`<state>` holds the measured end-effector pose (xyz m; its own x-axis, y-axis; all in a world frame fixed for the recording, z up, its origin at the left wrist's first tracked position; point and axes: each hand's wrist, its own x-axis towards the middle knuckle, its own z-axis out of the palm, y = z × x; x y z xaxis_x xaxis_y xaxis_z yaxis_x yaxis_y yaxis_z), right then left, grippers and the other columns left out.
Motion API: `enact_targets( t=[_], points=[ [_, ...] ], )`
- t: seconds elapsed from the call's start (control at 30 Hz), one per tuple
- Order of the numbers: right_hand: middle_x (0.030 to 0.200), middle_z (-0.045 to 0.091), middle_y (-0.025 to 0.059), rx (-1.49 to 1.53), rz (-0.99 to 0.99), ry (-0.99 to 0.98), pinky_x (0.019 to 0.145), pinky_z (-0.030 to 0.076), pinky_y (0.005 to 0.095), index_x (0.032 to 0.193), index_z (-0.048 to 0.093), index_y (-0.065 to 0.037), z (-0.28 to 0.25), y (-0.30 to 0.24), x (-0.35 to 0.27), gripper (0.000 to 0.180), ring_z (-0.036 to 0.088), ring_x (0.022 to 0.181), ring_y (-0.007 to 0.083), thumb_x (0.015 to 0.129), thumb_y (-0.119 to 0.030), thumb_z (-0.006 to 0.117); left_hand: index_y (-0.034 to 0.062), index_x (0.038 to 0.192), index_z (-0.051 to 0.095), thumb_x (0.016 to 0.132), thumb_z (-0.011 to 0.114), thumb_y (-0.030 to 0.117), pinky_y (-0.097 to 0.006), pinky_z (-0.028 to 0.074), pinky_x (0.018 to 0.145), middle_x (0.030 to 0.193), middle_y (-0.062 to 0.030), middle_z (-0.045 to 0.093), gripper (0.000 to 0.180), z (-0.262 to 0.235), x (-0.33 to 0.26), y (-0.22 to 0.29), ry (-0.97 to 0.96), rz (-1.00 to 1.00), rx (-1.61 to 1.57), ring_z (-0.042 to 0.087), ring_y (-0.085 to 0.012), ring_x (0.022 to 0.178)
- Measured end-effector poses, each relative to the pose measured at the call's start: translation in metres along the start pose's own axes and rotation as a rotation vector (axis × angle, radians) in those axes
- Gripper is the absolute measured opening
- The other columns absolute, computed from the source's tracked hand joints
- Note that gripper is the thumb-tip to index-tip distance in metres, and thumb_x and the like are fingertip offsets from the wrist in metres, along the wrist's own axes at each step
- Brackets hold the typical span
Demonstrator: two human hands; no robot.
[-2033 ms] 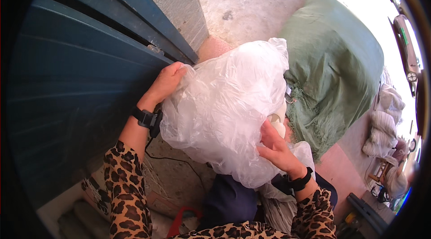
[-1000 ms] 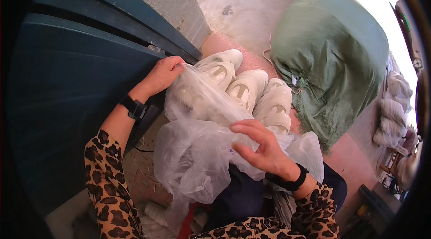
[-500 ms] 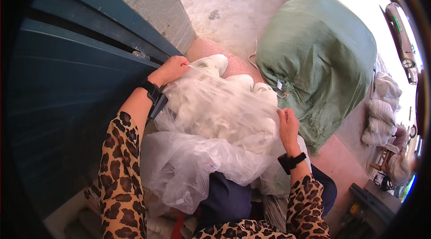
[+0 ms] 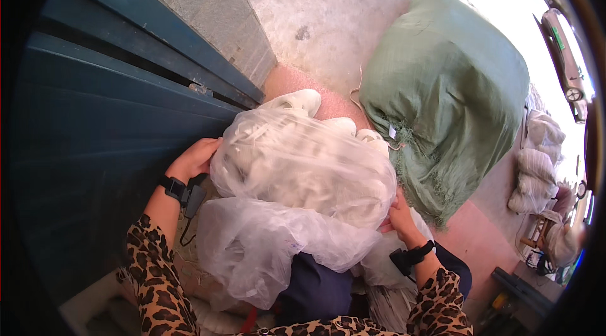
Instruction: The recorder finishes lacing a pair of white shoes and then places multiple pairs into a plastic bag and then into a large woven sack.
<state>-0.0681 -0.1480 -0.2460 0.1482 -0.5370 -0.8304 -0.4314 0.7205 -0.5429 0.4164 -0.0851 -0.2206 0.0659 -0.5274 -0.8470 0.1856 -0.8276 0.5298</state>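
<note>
A clear plastic bag (image 4: 303, 172) full of pale white items lies over my lap; its film blurs what is inside. My left hand (image 4: 197, 158) is closed at the bag's left edge, fingertips partly hidden against the film. On the opposite side, my right hand (image 4: 399, 215) pinches the bag's lower right edge. White rounded things that look like shoes (image 4: 306, 101) stick out past the bag's far side. Nearer me, a loose bunched plastic sheet (image 4: 243, 241) drapes over my dark trousers (image 4: 315, 292).
A large green cloth sack (image 4: 442, 83) with a frayed lower edge stands at the right. Along the left runs a dark blue metal door (image 4: 107, 121), beside a grey stone slab (image 4: 196, 7). Farther right are pale bundles (image 4: 533, 178) and a parked car (image 4: 565, 58).
Both hands have come down and nearer me, the left from the bag's far left corner to its left side. The film now covers more of the white items.
</note>
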Motion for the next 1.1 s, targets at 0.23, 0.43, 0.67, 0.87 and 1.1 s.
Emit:
enact_targets(
  t=[0.23,0.43,0.67,0.87,1.1],
  points=[
    [0.117,0.054,0.0044,0.299,0.313,-0.12,0.08,0.048,0.0432,0.123,0.045,-0.016,-0.003,0.012,0.051,0.049,0.057,0.097,0.0213,0.089,-0.05,0.04,0.0033,0.12,0.05,0.091,0.046,0.036,-0.031,0.045,0.087,0.117,-0.009,0.054,0.044,0.015,0.046,-0.007,-0.149,-0.003,-0.376,0.054,-0.017,0.103],
    [0.111,0.057,0.0048,0.508,-0.019,-0.039,0.079,0.048,0.0336,0.122,0.046,-0.013,0.005,0.049,0.098,0.049,0.057,0.094,0.0182,0.089,-0.048,0.041,0.0005,0.116,0.051,0.091,0.044,0.04,-0.032,0.046,0.084,0.111,-0.0104,0.057,0.048,0.001,0.067,-0.008,-0.117,0.017,-0.126,0.056,-0.0186,0.099],
    [0.099,0.061,0.0028,-0.461,-0.326,0.447,0.074,0.048,0.031,0.118,0.049,-0.006,-0.009,0.086,0.136,0.044,0.059,0.085,0.0181,0.088,-0.039,0.047,0.0019,0.107,0.055,0.09,0.046,0.037,-0.032,0.048,0.076,0.101,-0.0091,0.06,0.04,0.002,0.055,-0.038,0.003,0.105,-0.375,0.058,-0.0182,0.089],
    [0.108,0.06,0.0078,0.325,-0.012,0.209,0.074,0.048,0.0306,0.115,0.052,-0.004,-0.009,0.091,0.15,0.037,0.06,0.091,0.0186,0.088,-0.029,0.049,0.0019,0.123,0.043,0.091,0.044,0.025,-0.033,0.042,0.092,0.12,-0.0105,0.051,0.039,0.004,0.062,-0.075,-0.153,0.11,-0.664,0.05,-0.0197,0.107],
    [0.106,0.058,0.0063,0.368,-0.086,0.092,0.076,0.046,0.0287,0.118,0.05,-0.004,0.006,0.078,0.14,0.034,0.057,0.09,0.0149,0.092,-0.025,0.04,0.0017,0.126,0.04,0.09,0.046,0.018,-0.033,0.042,0.093,0.124,-0.0105,0.048,0.04,-0.036,0.09,-0.133,0.028,0.537,0.198,0.048,-0.0173,0.111]
  ],
)
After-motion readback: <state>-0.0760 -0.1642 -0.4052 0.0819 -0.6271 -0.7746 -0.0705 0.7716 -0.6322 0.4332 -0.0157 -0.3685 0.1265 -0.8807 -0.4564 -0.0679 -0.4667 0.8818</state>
